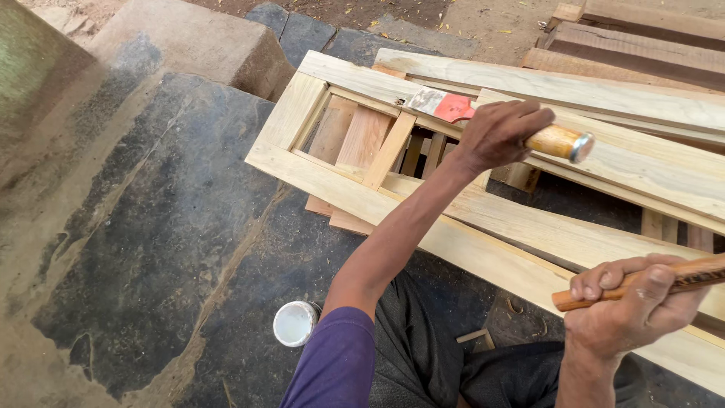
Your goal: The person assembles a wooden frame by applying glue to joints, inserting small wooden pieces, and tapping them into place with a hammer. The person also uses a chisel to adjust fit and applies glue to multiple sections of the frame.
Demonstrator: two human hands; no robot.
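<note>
While we look down from the head camera, we see our left hand [498, 136] wrapped tight around the wooden handle of a chisel [483, 121], its flat blade laid on the pale wooden frame [302, 162]. Our right hand [630, 306] is clenched around a brown wooden handle [691, 278], held just above the frame's near rail. Near our knee, a small white tin [294, 323] sits on the dark stone floor [166, 227].

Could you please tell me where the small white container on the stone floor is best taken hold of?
Take the white container around its round side wall, coming down from above. It stands upright and apart from the wooden frame, with bare floor to its left; the person's left arm passes close on its right.
</note>
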